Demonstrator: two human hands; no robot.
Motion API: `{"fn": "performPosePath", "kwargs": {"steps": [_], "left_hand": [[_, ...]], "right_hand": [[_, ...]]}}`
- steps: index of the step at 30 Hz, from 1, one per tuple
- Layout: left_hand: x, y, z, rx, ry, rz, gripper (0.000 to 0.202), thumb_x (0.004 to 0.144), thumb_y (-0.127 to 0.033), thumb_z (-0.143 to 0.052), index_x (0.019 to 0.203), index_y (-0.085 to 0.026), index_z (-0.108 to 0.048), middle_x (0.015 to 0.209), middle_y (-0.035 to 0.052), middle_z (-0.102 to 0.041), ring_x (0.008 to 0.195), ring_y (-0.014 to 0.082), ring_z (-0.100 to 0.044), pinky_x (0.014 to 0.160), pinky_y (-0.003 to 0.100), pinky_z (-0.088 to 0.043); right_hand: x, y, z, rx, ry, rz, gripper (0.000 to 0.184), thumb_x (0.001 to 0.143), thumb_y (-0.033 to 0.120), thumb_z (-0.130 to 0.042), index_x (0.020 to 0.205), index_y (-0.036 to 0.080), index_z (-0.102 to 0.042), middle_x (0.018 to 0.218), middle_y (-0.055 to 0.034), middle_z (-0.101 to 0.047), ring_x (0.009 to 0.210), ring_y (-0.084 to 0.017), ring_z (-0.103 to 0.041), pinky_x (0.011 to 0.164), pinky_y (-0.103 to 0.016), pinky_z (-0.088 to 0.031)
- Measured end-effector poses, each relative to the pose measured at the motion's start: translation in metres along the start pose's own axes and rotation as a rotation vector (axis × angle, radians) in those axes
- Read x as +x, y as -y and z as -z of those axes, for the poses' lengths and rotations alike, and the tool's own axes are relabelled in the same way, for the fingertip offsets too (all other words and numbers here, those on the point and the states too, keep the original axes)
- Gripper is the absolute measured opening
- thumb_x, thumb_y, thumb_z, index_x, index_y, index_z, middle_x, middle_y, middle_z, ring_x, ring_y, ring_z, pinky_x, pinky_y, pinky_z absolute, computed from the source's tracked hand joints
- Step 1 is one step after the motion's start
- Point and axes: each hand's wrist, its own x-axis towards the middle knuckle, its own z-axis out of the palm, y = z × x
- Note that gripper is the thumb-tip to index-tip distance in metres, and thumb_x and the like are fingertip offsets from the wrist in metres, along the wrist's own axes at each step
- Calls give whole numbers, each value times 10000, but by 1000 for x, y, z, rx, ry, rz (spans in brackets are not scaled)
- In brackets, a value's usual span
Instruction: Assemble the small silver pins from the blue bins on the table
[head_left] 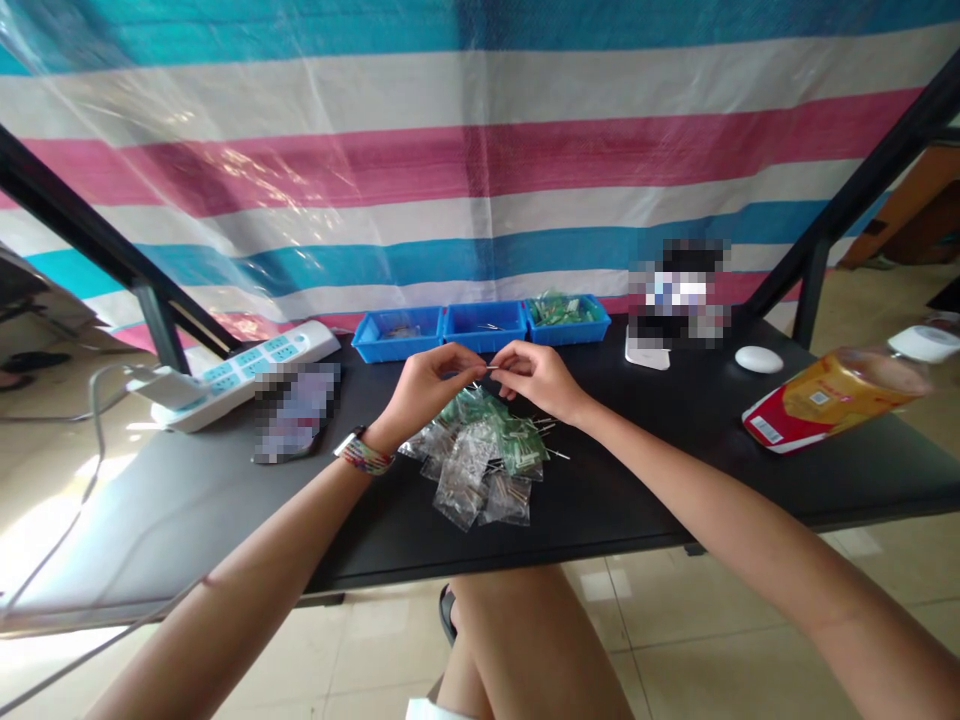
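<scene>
Above the pile, my left hand (435, 388) and my right hand (541, 382) meet fingertip to fingertip. Both are closed in a pinch on a thin, pale rod (491, 367), too small to make out exactly. Below them lies a heap of small clear plastic bags (463, 470) with slender metal pieces inside. Green packets (523, 447) and loose thin pins (556, 455) sit on the heap's right side. Behind my hands stand three joined blue bins: the left bin (397, 350) and middle bin (486, 342) hold few small pieces, the right bin (574, 333) green packets.
A white power strip (300, 346) with a plugged-in charger (166, 388) and cable stands left, beside a blurred phone-like object (296, 415). At right are a white oval case (759, 360) and a red-and-yellow bottle (832, 395). A striped plastic sheet (480, 160) hangs behind the black table (600, 500).
</scene>
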Motion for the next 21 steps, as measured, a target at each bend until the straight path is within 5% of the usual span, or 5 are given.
{"fn": "performPosePath", "kwargs": {"steps": [8, 15, 21], "left_hand": [[-2, -5, -1, -24, 23, 19, 342, 933, -479, -807, 1099, -184, -758, 958, 84, -833, 949, 260, -804, 915, 396, -628], [-1, -1, 1, 101, 0, -53, 248, 962, -441, -750, 974, -195, -716, 910, 53, -774, 842, 203, -740, 810, 334, -591], [1, 3, 4, 187, 9, -50, 285, 1002, -464, -691, 909, -195, -713, 841, 43, -758, 807, 200, -701, 774, 319, -537]], "right_hand": [[-6, 6, 1, -48, 17, 50, 425, 873, 602, -814, 874, 199, -679, 741, 12, -684, 541, -129, -654, 479, -234, -546], [-3, 1, 5, -51, 31, 36, 533, 929, 717, -691, 798, 205, -626, 674, 23, -632, 509, -114, -603, 470, -224, -498], [-3, 3, 4, 56, -33, 8, 429, 854, 602, -809, 958, 208, -673, 802, 5, -713, 535, -123, -650, 484, -243, -555]]}}
